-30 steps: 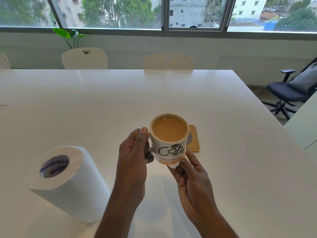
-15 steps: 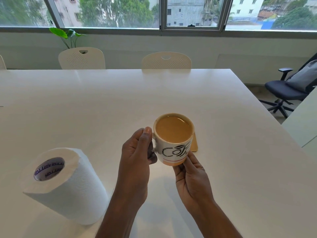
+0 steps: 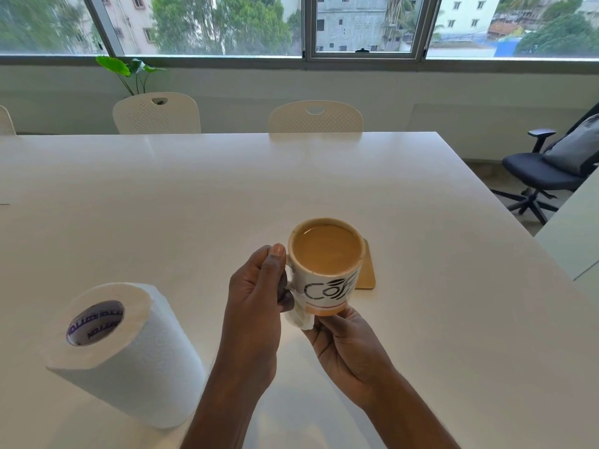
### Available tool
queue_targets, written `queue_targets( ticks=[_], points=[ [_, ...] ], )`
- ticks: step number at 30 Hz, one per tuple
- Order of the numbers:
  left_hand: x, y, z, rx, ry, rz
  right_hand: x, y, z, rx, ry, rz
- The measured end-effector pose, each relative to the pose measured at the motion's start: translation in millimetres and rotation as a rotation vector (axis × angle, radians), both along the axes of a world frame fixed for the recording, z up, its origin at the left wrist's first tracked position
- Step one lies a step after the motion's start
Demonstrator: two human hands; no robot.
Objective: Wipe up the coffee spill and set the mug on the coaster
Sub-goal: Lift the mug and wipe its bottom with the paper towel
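Paper wad (image 3: 299, 319) now shows below the mug (image 3: 327, 264), with right hand (image 3: 343, 345) fingers curled round it against the base. Left hand (image 3: 256, 296) fingers clamp the handle. Mug hangs brimful above the table (image 3: 227, 189), coaster (image 3: 368, 273) just behind. I'd keep it level, dab dry, then lower.

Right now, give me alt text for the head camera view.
A left hand grips the handle of a white mug full of milky coffee while the right hand holds a crumpled paper wad against its base. A tan coaster lies partly hidden behind the mug on the white table, and a paper towel roll sits at the left.
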State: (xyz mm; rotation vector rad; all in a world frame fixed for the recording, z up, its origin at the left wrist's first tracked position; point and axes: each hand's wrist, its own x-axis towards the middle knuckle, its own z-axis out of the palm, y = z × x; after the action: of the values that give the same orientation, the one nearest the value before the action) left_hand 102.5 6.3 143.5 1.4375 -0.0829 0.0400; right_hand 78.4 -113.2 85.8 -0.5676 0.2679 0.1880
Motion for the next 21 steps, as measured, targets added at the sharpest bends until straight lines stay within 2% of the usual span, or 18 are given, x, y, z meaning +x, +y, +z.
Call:
queue_targets(
  ticks=[4,21],
  points=[
    [2,6,-4,0.01,0.011,0.026,-3,-2,-2,-0.027,0.064,0.07],
    [3,15,-16,0.04,0.039,0.033,-17,-39,-10,-0.008,0.125,0.332]
  ],
)
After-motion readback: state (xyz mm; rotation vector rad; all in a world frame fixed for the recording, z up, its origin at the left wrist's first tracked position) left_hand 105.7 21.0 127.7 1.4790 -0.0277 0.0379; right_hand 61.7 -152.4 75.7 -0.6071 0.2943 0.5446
